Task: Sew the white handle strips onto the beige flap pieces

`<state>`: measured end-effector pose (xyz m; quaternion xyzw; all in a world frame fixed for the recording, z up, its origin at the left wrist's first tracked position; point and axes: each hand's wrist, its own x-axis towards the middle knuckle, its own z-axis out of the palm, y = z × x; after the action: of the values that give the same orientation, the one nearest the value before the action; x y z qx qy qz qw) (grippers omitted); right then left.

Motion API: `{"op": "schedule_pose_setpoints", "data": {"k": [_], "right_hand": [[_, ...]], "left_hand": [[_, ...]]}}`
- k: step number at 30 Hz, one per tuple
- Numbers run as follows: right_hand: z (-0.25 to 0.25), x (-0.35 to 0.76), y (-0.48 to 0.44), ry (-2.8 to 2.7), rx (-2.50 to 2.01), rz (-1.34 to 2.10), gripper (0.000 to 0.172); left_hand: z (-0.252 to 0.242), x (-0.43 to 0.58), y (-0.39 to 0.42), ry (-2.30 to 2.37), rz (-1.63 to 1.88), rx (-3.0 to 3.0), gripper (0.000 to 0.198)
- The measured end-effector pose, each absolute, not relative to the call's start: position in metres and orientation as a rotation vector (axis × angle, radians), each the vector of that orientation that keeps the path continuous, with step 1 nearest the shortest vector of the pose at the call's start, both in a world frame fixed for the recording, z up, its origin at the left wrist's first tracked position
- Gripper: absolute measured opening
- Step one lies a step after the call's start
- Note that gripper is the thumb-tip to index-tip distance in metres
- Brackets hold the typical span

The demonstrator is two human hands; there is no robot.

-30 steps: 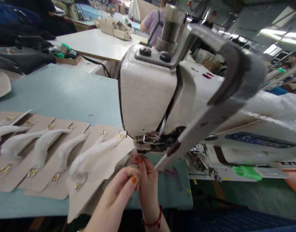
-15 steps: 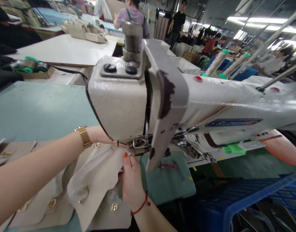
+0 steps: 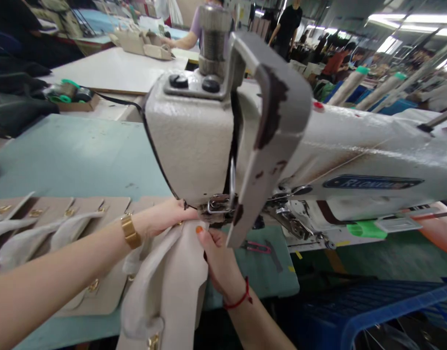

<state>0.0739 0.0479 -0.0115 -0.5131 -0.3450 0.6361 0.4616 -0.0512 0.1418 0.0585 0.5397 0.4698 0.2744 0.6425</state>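
A beige bag panel (image 3: 183, 287) with a gold clasp and a loose white wrapping reaches up to the needle area of a white sewing machine (image 3: 190, 150). My right hand (image 3: 223, 262) pinches the panel's right edge between thumb and fingers, just below the presser foot area. My left hand (image 3: 168, 214), with a gold watch on its wrist, lies at the panel's top edge left of the needle; its fingertips are hidden by the machine head. Several similar beige panels (image 3: 106, 291) with gold clasps lie overlapped to the left, partly under my left forearm.
Pink-handled thread snips (image 3: 258, 247) lie on the green tabletop (image 3: 80, 155) right of my hand. A blue crate (image 3: 340, 321) stands at lower right. Thread spools (image 3: 345, 87) rise behind the machine arm. Beyond are a white table (image 3: 117, 70), beige bags and other people.
The held panel has turned, its lower end now hanging nearer the front edge. Both hands stay by the needle and appear farther right as the view shifts. More panels show at left.
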Motion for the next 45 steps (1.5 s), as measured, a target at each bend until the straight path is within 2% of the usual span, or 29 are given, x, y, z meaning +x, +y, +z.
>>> {"op": "schedule_pose_setpoints", "data": {"k": [5,12,17,21,24,29,33,36,40,45], "right_hand": [[0.003,0.105,0.056,-0.852,-1.178,1.826,0.045],[0.012,0.124,0.062,-0.994,-1.175,1.858,0.036],[0.012,0.131,0.035,-0.99,-1.209,2.007,0.04],[0.0,0.115,0.008,-0.832,-1.208,1.871,0.048],[-0.007,0.095,-0.004,-0.707,-1.171,1.757,0.05],[-0.006,0.077,-0.009,-0.817,-1.33,1.524,0.04],[0.003,0.078,-0.008,-0.937,-1.468,1.406,0.034],[0.009,0.08,-0.007,-0.965,-1.523,1.394,0.031],[0.008,0.082,-0.006,-0.983,-1.58,1.387,0.03],[-0.001,0.081,-0.007,-1.0,-1.612,1.355,0.032]], "left_hand": [[0.046,-0.052,0.124,1.056,0.482,1.238,0.023],[0.022,-0.064,0.131,1.271,0.469,1.472,0.034],[-0.003,-0.102,0.105,1.504,0.64,1.684,0.049],[-0.028,-0.124,0.056,1.491,0.649,1.64,0.064],[-0.027,-0.115,0.037,1.468,0.577,1.561,0.07],[0.0,-0.09,0.047,1.376,0.557,1.418,0.047],[0.008,-0.081,0.05,1.338,0.611,1.117,0.045],[0.008,-0.073,0.044,1.365,0.571,0.895,0.051],[0.008,-0.062,0.039,1.417,0.499,0.708,0.07],[-0.001,-0.063,0.038,1.347,0.437,0.853,0.071]]}}
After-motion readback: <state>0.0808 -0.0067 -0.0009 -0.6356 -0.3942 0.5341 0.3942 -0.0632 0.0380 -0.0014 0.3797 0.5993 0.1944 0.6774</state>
